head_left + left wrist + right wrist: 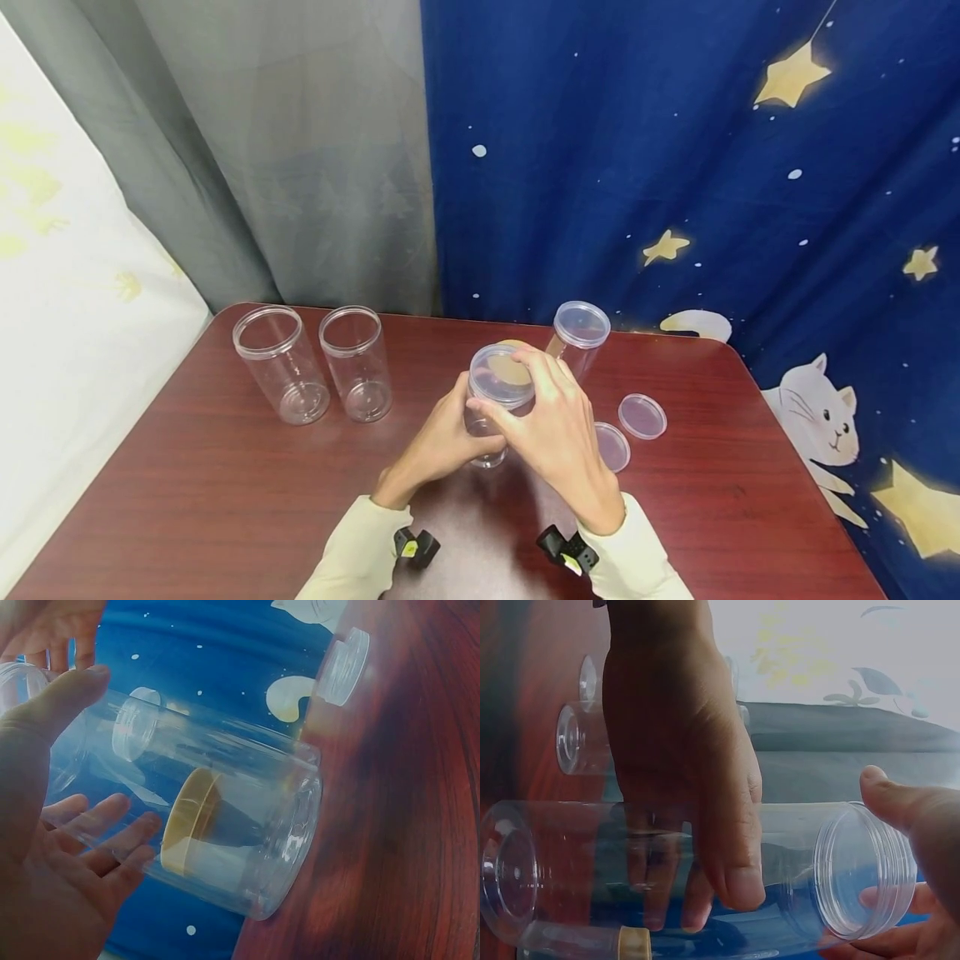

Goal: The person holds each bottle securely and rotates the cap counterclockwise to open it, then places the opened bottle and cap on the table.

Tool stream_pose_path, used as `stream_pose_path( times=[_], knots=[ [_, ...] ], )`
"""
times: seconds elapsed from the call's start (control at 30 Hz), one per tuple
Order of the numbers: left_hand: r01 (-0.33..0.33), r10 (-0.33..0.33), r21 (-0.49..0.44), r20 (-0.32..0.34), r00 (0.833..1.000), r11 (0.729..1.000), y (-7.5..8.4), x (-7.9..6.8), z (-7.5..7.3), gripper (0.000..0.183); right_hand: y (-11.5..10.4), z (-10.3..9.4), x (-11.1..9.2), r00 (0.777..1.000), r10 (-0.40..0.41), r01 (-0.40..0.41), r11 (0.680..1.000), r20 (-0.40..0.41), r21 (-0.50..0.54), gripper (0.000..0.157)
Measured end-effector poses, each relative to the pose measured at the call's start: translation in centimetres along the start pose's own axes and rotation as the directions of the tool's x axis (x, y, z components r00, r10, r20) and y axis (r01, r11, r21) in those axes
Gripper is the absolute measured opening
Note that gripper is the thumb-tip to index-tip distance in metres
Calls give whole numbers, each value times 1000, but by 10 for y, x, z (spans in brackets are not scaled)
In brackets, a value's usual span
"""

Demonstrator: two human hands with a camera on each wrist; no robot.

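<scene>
A tall clear plastic jar (487, 457) is held at the middle of the table. My left hand (441, 437) grips its body, the thumb on one side and the fingers on the other in the left wrist view. Over the mouth sits a clear lid (486, 382), and my right hand (551, 417) holds it at the rim between thumb and fingers. Through the jar wall shows a gold lid (186, 825) on a container behind. In the right wrist view the held jar (562, 855) lies across the picture, the right hand around its ridged mouth end.
Two lidless clear jars (288, 367) (360, 367) stand at the back left. A jar with a clear lid (582, 323) stands behind my right hand. Two loose lids (642, 417) (611, 447) lie on the red-brown table (247, 500), right of that hand. Curtains (525, 208) hang along the back edge.
</scene>
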State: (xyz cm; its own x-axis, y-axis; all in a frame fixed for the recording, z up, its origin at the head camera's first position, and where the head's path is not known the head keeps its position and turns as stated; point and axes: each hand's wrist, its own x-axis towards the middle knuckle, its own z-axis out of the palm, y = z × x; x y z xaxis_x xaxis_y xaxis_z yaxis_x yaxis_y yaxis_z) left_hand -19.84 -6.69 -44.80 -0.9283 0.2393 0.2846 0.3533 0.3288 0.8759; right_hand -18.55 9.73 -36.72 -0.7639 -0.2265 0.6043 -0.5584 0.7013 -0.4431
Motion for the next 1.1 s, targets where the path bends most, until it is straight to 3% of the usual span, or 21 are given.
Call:
stream_pose_path(
  times=[0.5,1.1],
  knots=[
    [11,-11,-21,25,1000,1000,0,3,-3,84,7,0,4,998,-52,53,998,-43,34,65],
    [32,-31,-21,36,999,999,0,0,-6,88,12,-4,7,991,-125,119,985,37,125,59]
  ],
)
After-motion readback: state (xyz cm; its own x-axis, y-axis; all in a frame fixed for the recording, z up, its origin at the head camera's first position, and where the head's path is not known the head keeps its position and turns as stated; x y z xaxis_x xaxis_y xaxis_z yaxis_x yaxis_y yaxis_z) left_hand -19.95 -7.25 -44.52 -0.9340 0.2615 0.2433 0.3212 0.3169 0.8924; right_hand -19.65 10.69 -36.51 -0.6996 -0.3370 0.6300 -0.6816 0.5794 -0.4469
